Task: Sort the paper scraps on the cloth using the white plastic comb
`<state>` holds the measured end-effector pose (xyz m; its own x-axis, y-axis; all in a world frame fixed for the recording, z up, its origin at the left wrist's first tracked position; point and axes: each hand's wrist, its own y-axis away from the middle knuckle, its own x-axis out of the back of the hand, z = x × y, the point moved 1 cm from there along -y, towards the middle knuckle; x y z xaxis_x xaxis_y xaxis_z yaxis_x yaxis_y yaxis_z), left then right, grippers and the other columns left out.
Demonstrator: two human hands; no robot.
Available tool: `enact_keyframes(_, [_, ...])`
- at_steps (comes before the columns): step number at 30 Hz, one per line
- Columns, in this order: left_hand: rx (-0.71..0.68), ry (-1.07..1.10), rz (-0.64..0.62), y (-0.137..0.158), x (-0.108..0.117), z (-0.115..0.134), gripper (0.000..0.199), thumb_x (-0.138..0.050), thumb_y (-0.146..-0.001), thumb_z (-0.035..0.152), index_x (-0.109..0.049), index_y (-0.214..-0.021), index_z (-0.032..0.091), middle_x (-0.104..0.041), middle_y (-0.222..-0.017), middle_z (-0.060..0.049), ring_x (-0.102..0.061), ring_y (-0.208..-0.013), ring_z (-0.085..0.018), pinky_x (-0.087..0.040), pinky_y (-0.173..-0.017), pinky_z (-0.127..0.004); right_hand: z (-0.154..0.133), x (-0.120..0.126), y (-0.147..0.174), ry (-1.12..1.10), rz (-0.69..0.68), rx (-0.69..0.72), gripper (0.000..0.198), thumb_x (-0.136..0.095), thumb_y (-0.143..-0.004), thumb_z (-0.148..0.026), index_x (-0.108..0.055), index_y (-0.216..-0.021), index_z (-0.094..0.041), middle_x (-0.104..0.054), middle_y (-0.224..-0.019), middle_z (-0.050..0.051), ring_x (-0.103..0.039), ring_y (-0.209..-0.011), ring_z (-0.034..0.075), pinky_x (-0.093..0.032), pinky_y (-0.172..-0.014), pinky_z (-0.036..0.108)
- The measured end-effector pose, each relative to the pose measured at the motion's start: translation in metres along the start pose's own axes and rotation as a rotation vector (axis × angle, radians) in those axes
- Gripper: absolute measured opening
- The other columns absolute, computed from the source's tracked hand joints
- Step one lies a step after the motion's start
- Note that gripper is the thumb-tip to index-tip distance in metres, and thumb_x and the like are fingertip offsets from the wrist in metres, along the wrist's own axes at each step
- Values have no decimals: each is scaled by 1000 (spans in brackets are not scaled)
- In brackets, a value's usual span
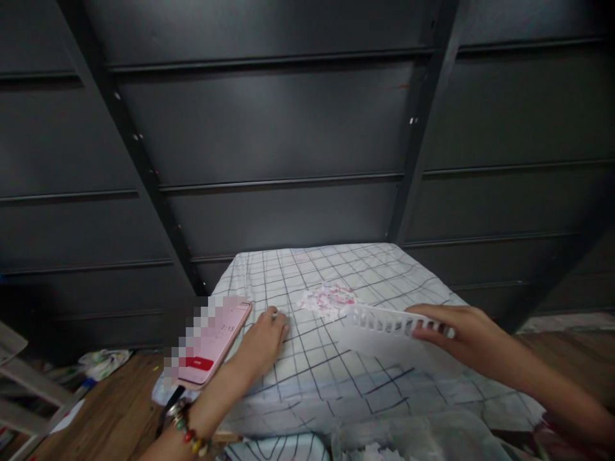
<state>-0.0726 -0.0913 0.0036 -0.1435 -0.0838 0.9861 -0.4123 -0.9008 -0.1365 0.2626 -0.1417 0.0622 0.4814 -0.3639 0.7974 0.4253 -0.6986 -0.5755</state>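
My right hand grips the slotted rim of a white plastic basket, which is tilted above the cloth. Close to the basket's far left corner lies a small pile of white and pink bits, too small to name. Palm down, my left hand rests on the checked tablecloth with nothing visible in it. It has a ring on one finger and a beaded bracelet at the wrist. A pink-screened phone is just left of this hand.
A clear plastic container with white pieces in it stands at the near edge. Beside it is a striped cloth item. A dark panelled wall rises behind the table. A pale wooden frame stands on the left.
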Motion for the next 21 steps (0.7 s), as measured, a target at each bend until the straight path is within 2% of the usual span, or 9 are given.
enact_keyframes(3, [19,6,66,-17,-8,-1,32,-35,-93,26,-52,-117,12,-45,-129,-20,-51,-112,-32,-44,-92,-45,19,5,-8,145,189,-81,29,-47,-86,-40,-68,-90,-20,-74,-81,5,-68,-59,18,-52,-50,25])
enact_keyframes(5, [-2,23,86,-25,-16,0,37,-39,-92,32,-48,-123,12,-42,-135,-20,-44,-121,-36,-40,-96,-49,32,9,-13,190,230,-106,30,-47,-86,-40,-68,-89,-19,-74,-80,5,-67,-57,18,-51,-49,25])
enact_keyframes(10, [-104,47,107,-31,-35,10,47,-40,-93,42,-40,-132,16,-36,-143,-16,-29,-133,-35,-32,-103,-51,48,9,-14,155,158,-79,30,-44,-87,-36,-68,-81,-20,-74,-80,5,-69,-66,19,-53,-55,26])
enact_keyframes(14, [-127,69,98,-28,-43,16,43,-36,-95,38,-43,-131,15,-40,-141,-16,-34,-131,-31,-32,-105,-50,46,4,-8,126,129,-38,30,-43,-89,-34,-67,-79,-20,-73,-78,5,-69,-69,18,-55,-60,26])
enact_keyframes(21, [-101,69,176,-28,-48,13,37,-39,-93,33,-50,-124,15,-47,-135,-14,-42,-126,-29,-35,-103,-48,42,3,-3,87,81,-45,28,-42,-89,-30,-66,-79,-19,-73,-76,4,-68,-66,17,-54,-60,24])
